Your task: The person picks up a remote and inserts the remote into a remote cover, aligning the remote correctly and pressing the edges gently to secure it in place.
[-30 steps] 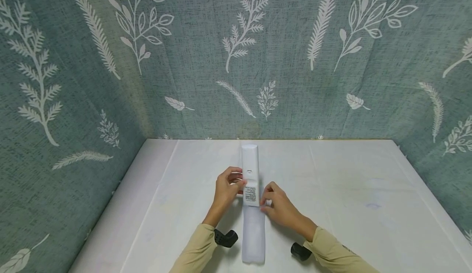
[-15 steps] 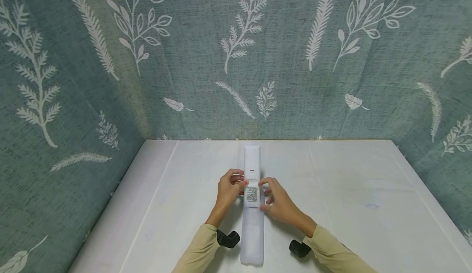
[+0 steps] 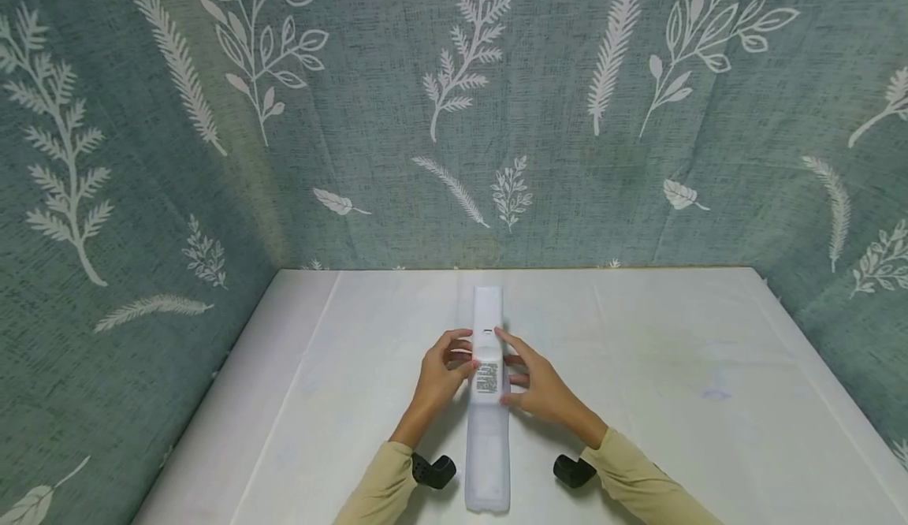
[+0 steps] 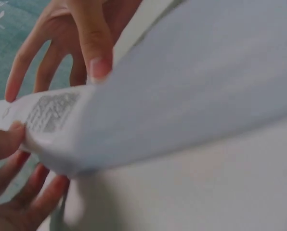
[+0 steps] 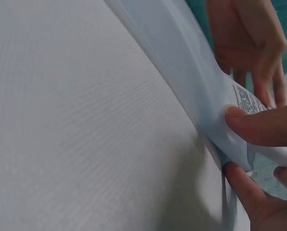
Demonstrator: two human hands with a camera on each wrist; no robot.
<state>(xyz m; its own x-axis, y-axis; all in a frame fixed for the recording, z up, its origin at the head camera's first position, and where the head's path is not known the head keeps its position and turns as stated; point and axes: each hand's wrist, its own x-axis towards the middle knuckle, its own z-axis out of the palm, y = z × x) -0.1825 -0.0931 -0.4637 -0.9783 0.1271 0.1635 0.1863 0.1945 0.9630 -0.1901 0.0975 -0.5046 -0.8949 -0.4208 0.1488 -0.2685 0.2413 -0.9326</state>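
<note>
A long white remote control [image 3: 487, 304] lies with its back up, a small printed label [image 3: 486, 377] facing me. Its near end meets a translucent, pale cover [image 3: 487, 458] that stretches on toward me. On the left edge of the remote, my left hand [image 3: 441, 371] grips with the thumb near the label and the fingers along the side. My right hand [image 3: 542, 383] holds the opposite edge, its thumb at the cover's mouth and its index finger stretched farther up. In the left wrist view the cover [image 4: 182, 91] looks flat beyond the label. How much of the remote it encloses is hidden.
The white table [image 3: 638, 351] surrounds the hands. Patterned green cloth [image 3: 539, 115] hangs behind the table and along both sides. Black wrist cameras [image 3: 433, 471] sit near both sleeves.
My right hand's index finger has moved up along the remote's right edge, and its fingers have spread around that side. The remote and cover have shifted slightly toward me.
</note>
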